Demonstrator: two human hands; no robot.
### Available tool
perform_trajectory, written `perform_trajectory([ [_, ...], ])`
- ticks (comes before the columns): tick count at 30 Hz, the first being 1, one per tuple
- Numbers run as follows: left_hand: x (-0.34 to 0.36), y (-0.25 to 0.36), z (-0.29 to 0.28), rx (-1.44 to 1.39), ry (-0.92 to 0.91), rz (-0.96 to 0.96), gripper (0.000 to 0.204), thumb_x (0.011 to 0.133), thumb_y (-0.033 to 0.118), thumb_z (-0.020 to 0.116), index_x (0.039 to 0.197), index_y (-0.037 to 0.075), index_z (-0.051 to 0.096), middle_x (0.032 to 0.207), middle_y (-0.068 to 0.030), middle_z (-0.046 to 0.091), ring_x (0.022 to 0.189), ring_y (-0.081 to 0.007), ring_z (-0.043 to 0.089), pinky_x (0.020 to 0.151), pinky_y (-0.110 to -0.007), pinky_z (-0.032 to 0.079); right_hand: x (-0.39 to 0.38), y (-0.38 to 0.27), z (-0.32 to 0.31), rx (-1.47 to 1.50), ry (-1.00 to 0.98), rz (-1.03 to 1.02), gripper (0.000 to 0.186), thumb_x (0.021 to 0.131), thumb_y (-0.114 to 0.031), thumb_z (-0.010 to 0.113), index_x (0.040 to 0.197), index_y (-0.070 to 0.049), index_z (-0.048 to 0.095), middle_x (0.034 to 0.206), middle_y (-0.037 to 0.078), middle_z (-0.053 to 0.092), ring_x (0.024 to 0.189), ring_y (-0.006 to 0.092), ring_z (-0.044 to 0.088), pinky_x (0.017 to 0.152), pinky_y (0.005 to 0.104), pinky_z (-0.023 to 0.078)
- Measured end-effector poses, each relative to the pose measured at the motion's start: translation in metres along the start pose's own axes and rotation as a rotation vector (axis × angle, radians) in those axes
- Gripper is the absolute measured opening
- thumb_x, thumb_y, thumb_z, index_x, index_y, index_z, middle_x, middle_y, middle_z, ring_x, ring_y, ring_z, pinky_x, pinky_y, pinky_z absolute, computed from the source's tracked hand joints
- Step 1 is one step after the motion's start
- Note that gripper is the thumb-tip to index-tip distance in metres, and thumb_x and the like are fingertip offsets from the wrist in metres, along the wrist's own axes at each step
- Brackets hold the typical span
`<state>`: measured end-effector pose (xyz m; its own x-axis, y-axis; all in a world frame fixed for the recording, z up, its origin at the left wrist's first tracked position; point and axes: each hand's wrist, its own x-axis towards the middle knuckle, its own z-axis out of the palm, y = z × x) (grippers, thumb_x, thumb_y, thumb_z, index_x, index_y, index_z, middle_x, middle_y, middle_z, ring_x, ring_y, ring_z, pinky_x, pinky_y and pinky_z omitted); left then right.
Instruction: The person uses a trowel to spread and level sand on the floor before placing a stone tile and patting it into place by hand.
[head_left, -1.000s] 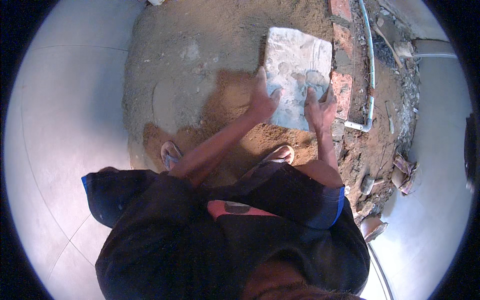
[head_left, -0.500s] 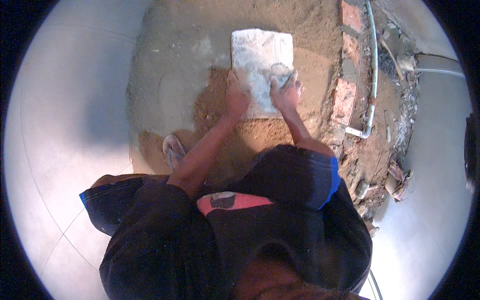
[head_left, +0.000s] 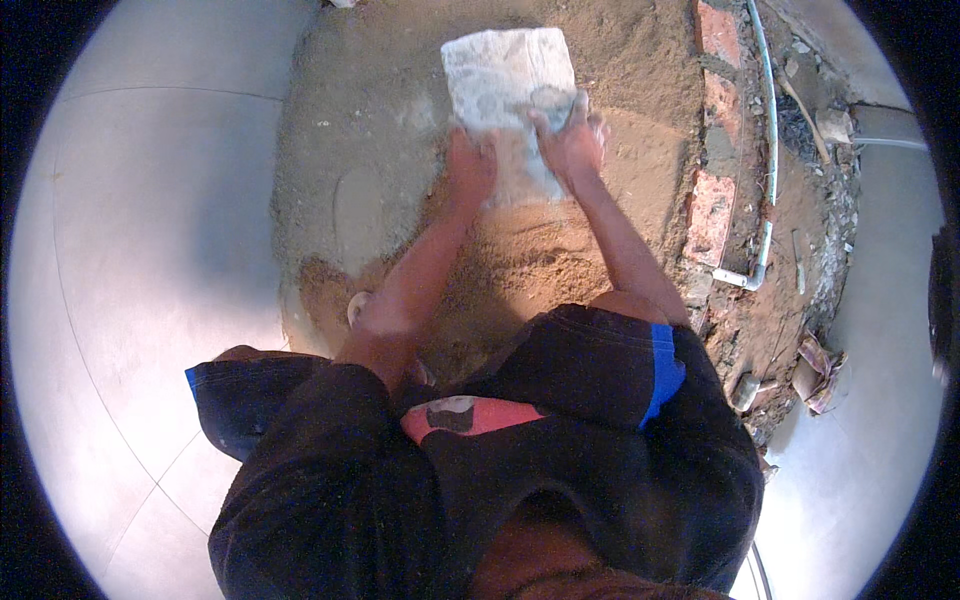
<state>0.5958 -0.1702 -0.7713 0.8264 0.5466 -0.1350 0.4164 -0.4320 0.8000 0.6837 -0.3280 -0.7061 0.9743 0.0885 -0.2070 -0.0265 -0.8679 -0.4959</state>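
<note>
A rectangular, whitish slab (head_left: 505,70) with grey stains and a rough face lies tilted or flat on the sandy bed, which I cannot tell exactly. My left hand (head_left: 472,165) grips its lower left edge, fingers curled and slightly blurred. My right hand (head_left: 572,145) grips the right side, its thumb and fingers beside a darker grey patch on the slab. Brown, raked-looking sand (head_left: 540,260) shows between my forearms, with greyer sand (head_left: 360,160) to the left. Part of a sandalled foot shows behind my left forearm.
A strip of red bricks (head_left: 710,215) and mortar runs along the right, beside a pale pipe (head_left: 770,180) with an elbow, rubble, a wooden-handled tool (head_left: 805,120), a mallet-like tool (head_left: 745,390) and a crumpled sack (head_left: 812,375). Grey floor tiles (head_left: 140,280) border the left.
The slab has moved left, away from the bricks, then farther forward from me, with both hands on it. More brown sand now shows in front of it.
</note>
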Motion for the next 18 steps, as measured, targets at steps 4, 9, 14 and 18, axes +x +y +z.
perform_trajectory([
  [4, 0.093, 0.02, 0.015, 0.023, 0.168, 0.215, 0.077, 0.089, 0.032, 0.068, 0.141, -0.014, 0.035, 0.129, -0.0366, 0.053, 0.122, -0.0475, 0.053, 0.104, -0.046, 0.043, 0.085, -0.025, 0.004, -0.045, 0.034, -0.025, 0.105, 0.083, -0.077, 0.051, 0.157, -0.012, 0.015, 0.145, 0.037, 0.036, 0.137, 0.054, 0.032, 0.11, 0.0559, 0.035],
  [9, 0.172, 0.037, 0.014, -0.112, 0.022, 0.124, 0.071, 0.087, 0.031, 0.07, 0.135, -0.013, 0.042, 0.125, -0.0347, 0.056, 0.118, -0.0484, 0.055, 0.099, -0.048, 0.045, 0.146, -0.048, 0.005, -0.118, 0.021, -0.047, 0.102, 0.084, -0.078, 0.048, 0.158, -0.016, 0.015, 0.15, 0.035, 0.032, 0.141, 0.0512, 0.028, 0.11, 0.0558, 0.035],
  [14, 0.202, 0.004, 0.005, -0.074, 0.091, 0.135, 0.069, 0.082, 0.031, 0.076, 0.133, -0.006, 0.048, 0.124, -0.0284, 0.06, 0.116, -0.0449, 0.058, 0.098, -0.048, 0.047, 0.153, -0.061, 0.015, 0.001, -0.055, -0.153, 0.103, 0.082, -0.08, 0.048, 0.157, -0.017, 0.018, 0.154, 0.033, 0.026, 0.142, 0.0524, 0.025, 0.113, 0.0577, 0.031],
  [18, 0.221, 0.074, 0.021, -0.107, 0.034, 0.373, 0.079, 0.078, 0.036, 0.078, 0.134, -0.006, 0.041, 0.128, -0.0323, 0.053, 0.123, -0.0455, 0.05, 0.103, -0.051, 0.041, 0.174, 0.002, 0.007, -0.244, -0.088, -0.117, 0.106, 0.082, -0.081, 0.047, 0.158, -0.016, 0.012, 0.153, 0.033, 0.028, 0.137, 0.0514, 0.036, 0.11, 0.0569, 0.035],
])
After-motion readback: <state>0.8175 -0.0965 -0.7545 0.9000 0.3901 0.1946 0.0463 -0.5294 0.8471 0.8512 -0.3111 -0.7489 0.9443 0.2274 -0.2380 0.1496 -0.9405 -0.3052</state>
